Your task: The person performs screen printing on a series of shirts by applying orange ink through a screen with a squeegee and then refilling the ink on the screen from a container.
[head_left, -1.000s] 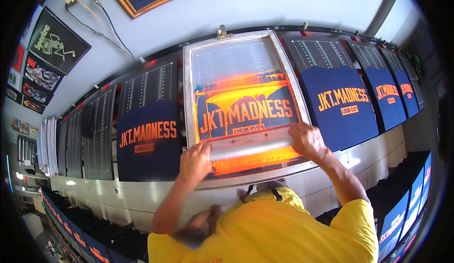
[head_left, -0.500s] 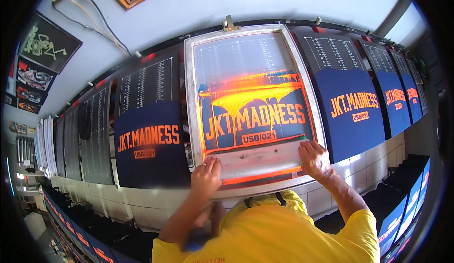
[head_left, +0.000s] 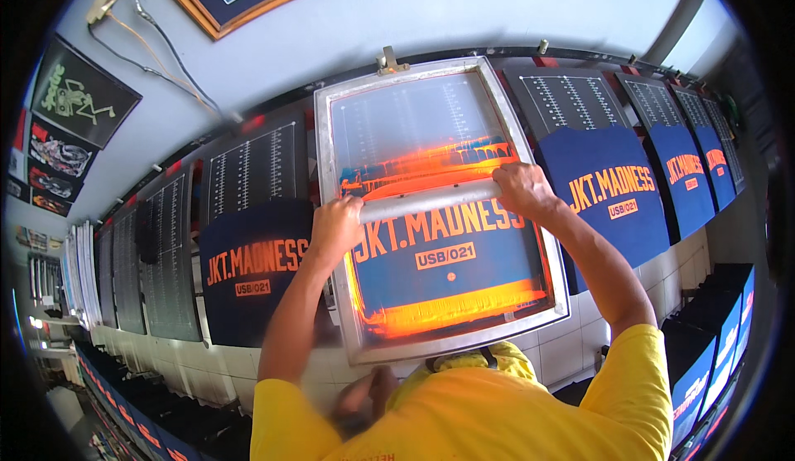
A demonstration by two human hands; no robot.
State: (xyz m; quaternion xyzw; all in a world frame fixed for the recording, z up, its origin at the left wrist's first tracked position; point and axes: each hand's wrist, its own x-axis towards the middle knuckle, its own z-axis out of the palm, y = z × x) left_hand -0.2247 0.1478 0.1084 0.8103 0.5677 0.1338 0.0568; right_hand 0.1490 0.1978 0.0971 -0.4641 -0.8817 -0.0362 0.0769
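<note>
A metal-framed printing screen (head_left: 457, 342) lies over a dark blue shirt, whose orange lettering shows through the mesh. Across its middle runs a grey squeegee (head_left: 431, 200), gripped at both ends. My left hand (head_left: 338, 231) is closed on the squeegee's left end, beside the frame's left side. At its right end, my right hand (head_left: 526, 189) is closed as well. Bright orange ink (head_left: 439, 161) lies just beyond the squeegee, and another orange ink band (head_left: 455, 305) crosses the near end of the mesh. The squeegee's lower edge is hidden.
A printed blue shirt (head_left: 257, 254) lies on the board to the left, and another blue shirt (head_left: 617, 196) to the right. Dark ruled boards (head_left: 170, 237) continue leftward. A metal clamp (head_left: 391, 62) stands at the screen's far edge. Stacked dark shirts (head_left: 700, 345) sit lower right.
Both hands have moved the squeegee away from me, from the near end of the screen to its middle. An orange ink band now shows near me, and the streaks over the lettering are gone.
</note>
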